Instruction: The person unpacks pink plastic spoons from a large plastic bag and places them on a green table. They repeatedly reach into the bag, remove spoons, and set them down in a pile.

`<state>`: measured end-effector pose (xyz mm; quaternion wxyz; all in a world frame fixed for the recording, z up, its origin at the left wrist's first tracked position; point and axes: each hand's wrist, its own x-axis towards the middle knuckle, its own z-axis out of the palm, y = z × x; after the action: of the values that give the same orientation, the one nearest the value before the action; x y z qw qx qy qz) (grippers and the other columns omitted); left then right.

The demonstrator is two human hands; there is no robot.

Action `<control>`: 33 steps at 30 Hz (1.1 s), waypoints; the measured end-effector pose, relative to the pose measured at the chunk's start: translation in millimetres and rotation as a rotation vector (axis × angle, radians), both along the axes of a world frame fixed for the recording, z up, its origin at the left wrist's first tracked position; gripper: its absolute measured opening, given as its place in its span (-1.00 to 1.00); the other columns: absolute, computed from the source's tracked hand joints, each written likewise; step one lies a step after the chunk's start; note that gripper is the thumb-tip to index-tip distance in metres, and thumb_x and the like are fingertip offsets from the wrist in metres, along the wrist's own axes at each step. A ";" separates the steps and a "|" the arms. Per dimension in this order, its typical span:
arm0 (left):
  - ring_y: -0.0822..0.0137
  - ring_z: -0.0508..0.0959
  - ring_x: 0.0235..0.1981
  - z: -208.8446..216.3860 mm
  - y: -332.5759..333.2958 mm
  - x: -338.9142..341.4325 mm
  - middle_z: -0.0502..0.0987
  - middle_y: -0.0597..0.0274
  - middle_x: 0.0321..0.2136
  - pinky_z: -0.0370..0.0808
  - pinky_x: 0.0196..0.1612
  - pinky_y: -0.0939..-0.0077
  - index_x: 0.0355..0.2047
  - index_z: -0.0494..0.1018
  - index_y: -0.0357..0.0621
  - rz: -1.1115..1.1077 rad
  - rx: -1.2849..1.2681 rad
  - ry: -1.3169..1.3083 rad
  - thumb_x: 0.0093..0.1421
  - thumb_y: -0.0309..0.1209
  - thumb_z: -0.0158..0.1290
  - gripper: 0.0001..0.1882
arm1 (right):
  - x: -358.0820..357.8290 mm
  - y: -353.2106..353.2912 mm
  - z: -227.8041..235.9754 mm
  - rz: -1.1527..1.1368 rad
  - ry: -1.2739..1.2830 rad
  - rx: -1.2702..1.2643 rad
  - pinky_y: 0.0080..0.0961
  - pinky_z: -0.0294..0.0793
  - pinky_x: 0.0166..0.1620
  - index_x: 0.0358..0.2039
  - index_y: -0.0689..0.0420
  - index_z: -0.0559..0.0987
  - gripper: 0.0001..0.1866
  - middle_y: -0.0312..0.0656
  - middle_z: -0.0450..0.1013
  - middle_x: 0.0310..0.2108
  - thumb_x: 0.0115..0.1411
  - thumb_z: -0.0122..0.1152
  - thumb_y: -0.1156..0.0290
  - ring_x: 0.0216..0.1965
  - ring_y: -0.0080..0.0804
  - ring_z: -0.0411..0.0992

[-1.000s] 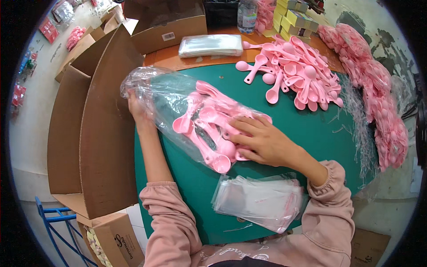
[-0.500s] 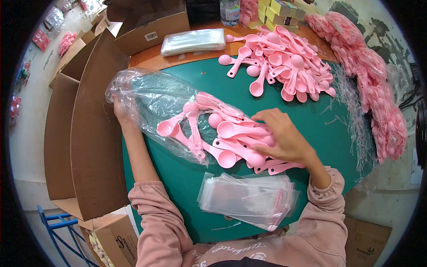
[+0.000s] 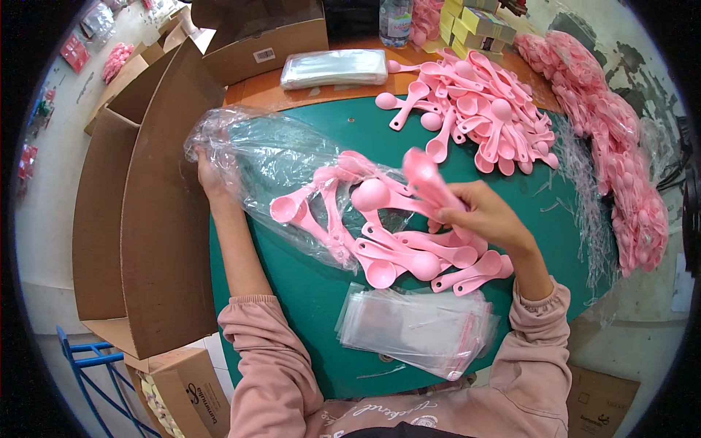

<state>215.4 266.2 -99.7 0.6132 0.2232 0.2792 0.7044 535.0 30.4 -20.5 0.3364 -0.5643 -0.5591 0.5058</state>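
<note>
At the left, my left hand (image 3: 209, 175) grips the bunched end of a large clear plastic bag (image 3: 266, 146), its fingers partly hidden by the film. Pink plastic measuring spoons (image 3: 290, 208) lie in and at the mouth of this bag. Over the table's middle, my right hand (image 3: 491, 215) is closed around the handles of pink spoons (image 3: 425, 179), bowls pointing up and left; how many it holds is hard to tell. Below it, loose pink spoons (image 3: 420, 264) rest on the green tabletop. Nearer my body lies a stack of small clear plastic sleeves (image 3: 409, 328).
A big heap of pink spoons (image 3: 500, 109) covers the far right of the table. Beside it hang long bagged bundles of spoons (image 3: 606, 146). A packet of clear sleeves (image 3: 334, 69) lies at the back. An open cardboard box (image 3: 164, 219) stands along the left edge.
My right hand has closed on spoons and lifted them off the loose group. Those left behind have shifted. My left hand keeps its hold on the bag.
</note>
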 end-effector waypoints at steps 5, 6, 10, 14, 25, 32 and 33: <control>0.18 0.34 -0.04 2.1 -1.6 1.3 0.31 0.00 -0.05 0.27 0.06 0.33 -0.01 0.18 -0.31 0.021 -0.006 -0.009 0.28 -0.17 -0.43 -0.52 | 17.0 -0.2 8.3 -0.086 0.474 -0.197 -0.67 0.46 -0.36 -0.40 0.33 0.46 -0.82 -0.12 0.46 -0.44 0.02 0.15 0.47 -0.46 -0.50 0.44; 0.18 0.34 -0.04 0.6 -0.8 -1.6 0.31 0.00 -0.05 0.27 0.05 0.33 -0.01 0.19 -0.31 0.008 0.002 0.005 0.28 -0.17 -0.43 -0.52 | 16.7 -0.2 8.7 -0.086 0.476 -0.197 -0.67 0.46 -0.36 -0.40 0.33 0.46 -0.82 -0.12 0.46 -0.44 0.02 0.15 0.47 -0.46 -0.50 0.44; 0.18 0.35 -0.05 1.1 -1.9 1.7 0.33 0.01 -0.07 0.28 0.04 0.34 -0.02 0.20 -0.31 0.023 0.007 0.034 0.28 -0.17 -0.42 -0.53 | 18.5 0.5 4.7 -0.084 0.449 -0.202 -0.67 0.44 -0.39 -0.41 0.33 0.47 -0.82 -0.13 0.46 -0.45 0.00 0.17 0.47 -0.46 -0.51 0.45; 0.18 0.36 -0.06 2.4 -1.8 2.2 0.33 0.02 -0.07 0.28 0.04 0.34 -0.02 0.20 -0.31 -0.018 -0.002 -0.030 0.28 -0.17 -0.41 -0.53 | 18.4 -0.2 1.6 -0.069 0.445 -0.221 -0.67 0.41 -0.40 -0.43 0.33 0.48 -0.83 -0.13 0.47 -0.48 -0.01 0.19 0.49 -0.47 -0.51 0.44; 0.19 0.32 -0.02 10.0 -7.9 7.8 0.31 0.03 -0.04 0.24 0.08 0.35 -0.01 0.19 -0.31 0.033 -0.013 -0.007 0.28 -0.18 -0.43 -0.53 | 105.4 73.0 74.8 -0.382 -0.034 0.290 -0.68 0.35 -0.29 -0.27 0.28 0.46 -0.66 -0.21 0.44 -0.34 0.02 0.10 0.28 -0.35 -0.54 0.39; 0.17 0.30 0.01 7.5 -6.4 -1.3 0.29 0.00 -0.03 0.21 0.10 0.33 0.01 0.17 -0.32 0.036 -0.022 0.019 0.28 -0.18 -0.45 -0.52 | 12.4 -1.5 42.3 0.459 -0.697 0.409 -0.33 0.19 0.02 0.01 0.20 0.22 -0.33 -0.01 0.17 -0.04 -0.14 0.23 0.36 -0.01 -0.13 0.19; 0.17 0.30 0.01 3.5 -2.3 -7.1 0.29 0.00 -0.03 0.21 0.10 0.33 0.01 0.16 -0.32 0.007 0.008 0.011 0.28 -0.18 -0.45 -0.52 | -1.2 -16.1 30.7 0.455 -0.787 0.456 -0.28 0.20 -0.01 -0.01 0.26 0.23 -0.29 0.05 0.18 -0.09 -0.22 0.25 0.35 -0.03 -0.04 0.18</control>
<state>208.3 263.9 -96.3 0.6084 0.2286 0.2804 0.7064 533.7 14.3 10.3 0.0963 -0.4884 -0.8483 0.1806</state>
